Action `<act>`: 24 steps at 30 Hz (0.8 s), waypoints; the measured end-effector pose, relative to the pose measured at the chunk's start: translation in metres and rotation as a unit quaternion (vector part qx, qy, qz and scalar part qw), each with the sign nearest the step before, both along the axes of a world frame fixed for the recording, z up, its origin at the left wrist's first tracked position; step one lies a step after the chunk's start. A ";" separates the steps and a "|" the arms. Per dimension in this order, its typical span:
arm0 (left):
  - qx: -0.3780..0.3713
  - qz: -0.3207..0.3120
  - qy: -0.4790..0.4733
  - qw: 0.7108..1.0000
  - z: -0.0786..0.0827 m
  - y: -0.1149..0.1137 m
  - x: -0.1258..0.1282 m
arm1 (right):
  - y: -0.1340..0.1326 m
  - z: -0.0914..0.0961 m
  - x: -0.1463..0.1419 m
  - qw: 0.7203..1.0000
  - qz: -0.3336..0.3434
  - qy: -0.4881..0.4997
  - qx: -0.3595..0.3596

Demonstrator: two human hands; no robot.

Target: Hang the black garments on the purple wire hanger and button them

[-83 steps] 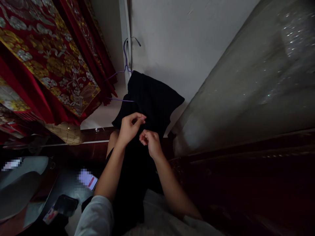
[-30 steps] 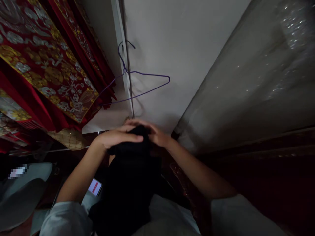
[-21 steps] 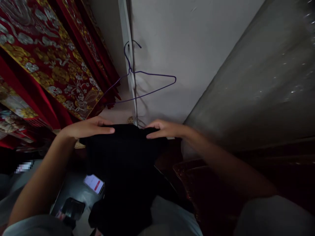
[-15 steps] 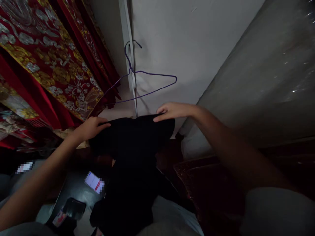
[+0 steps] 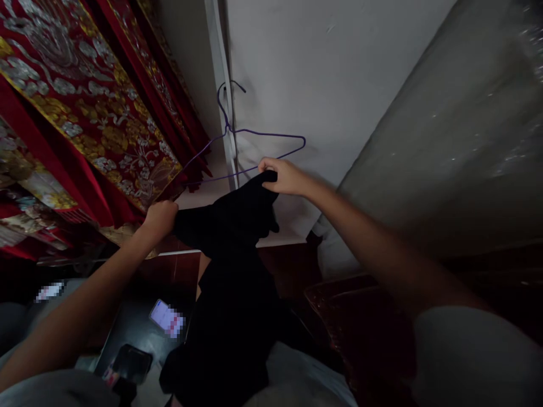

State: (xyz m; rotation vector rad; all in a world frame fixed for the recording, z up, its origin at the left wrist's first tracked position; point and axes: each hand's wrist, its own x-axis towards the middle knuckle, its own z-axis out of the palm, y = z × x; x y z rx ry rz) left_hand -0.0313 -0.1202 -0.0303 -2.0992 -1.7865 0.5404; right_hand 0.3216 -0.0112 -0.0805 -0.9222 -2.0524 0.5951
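A black garment (image 5: 237,294), its exact kind too dark to make out, hangs stretched between my two hands and drapes down toward my lap. My left hand (image 5: 163,219) is closed on its upper left end. On the upper right, my right hand (image 5: 282,176) pinches a corner between thumb and fingers, held higher than the left. Just behind the cloth, a purple wire hanger (image 5: 267,134) hangs by its hook on a pale vertical strip (image 5: 229,150) and carries nothing. The right fingers overlap the hanger's lower bar in view; whether they touch it I cannot tell.
Red drapery with gold and silver embroidery (image 5: 114,118) hangs on the left. A dark table (image 5: 131,314) at lower left bears a lit phone (image 5: 167,317) and a black object (image 5: 132,363). Plastic-covered material (image 5: 424,169) leans at right, beside a white wall (image 5: 322,68).
My right hand has moved up and slightly left, lifting its corner of the garment toward the hanger. The left hand has shifted little and its fingers have closed more. The cloth's top edge now slants.
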 end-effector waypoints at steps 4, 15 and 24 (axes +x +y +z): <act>0.023 0.004 -0.016 1.000 0.003 -0.004 0.012 | 0.020 -0.007 -0.017 0.996 -0.081 0.034 -0.003; 0.102 0.021 -0.105 0.989 -0.002 -0.002 0.013 | -0.018 0.005 0.023 0.976 -0.212 0.035 -0.047; 0.208 -0.213 -0.482 0.824 0.024 0.040 0.045 | -0.054 0.014 0.008 0.987 -0.106 0.070 -0.096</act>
